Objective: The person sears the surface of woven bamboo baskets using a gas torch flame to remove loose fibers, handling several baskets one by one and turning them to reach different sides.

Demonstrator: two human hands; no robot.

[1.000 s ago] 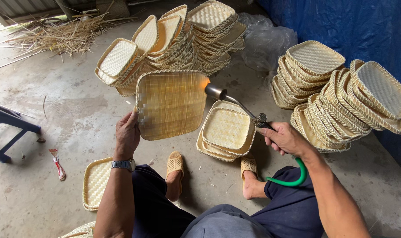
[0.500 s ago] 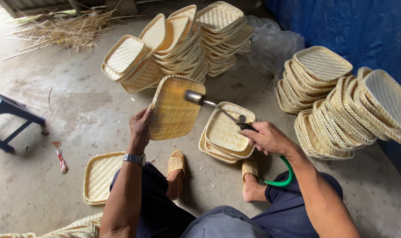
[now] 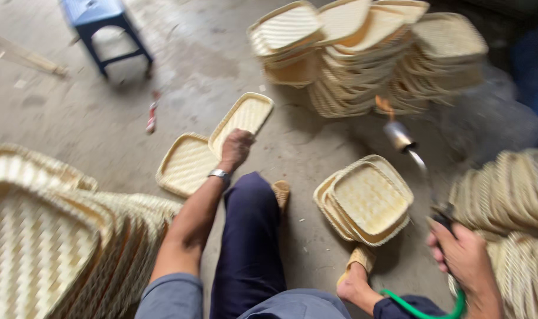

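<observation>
The left hand (image 3: 236,149) is closed on the near edge of a woven bamboo tray (image 3: 240,121), a shallow rounded rectangle of pale yellow strips with a raised rim, which tilts up and away from the fingers. Just to the left of that hand, a second tray (image 3: 187,163) of the same make lies flat on the rough grey concrete floor (image 3: 91,118), its edge tucked under the held one. A metal wristwatch (image 3: 219,173) bands the left wrist.

The right hand (image 3: 467,260) is wrapped tight round the dark grip of a gas torch (image 3: 406,143); its thin metal tube runs up and away from the hand to a cylindrical steel nozzle with a small orange flame at the tip. A glossy green hose (image 3: 428,308) curls below that hand.

Between the two hands, nearer the right, a short stack of trays (image 3: 366,201) rests with basket-weave bottoms up. Beyond the flame stands a tall leaning heap of trays (image 3: 363,53). More fanned trays crowd outside both arms. A blue plastic stool (image 3: 100,23) sits well beyond the left hand.
</observation>
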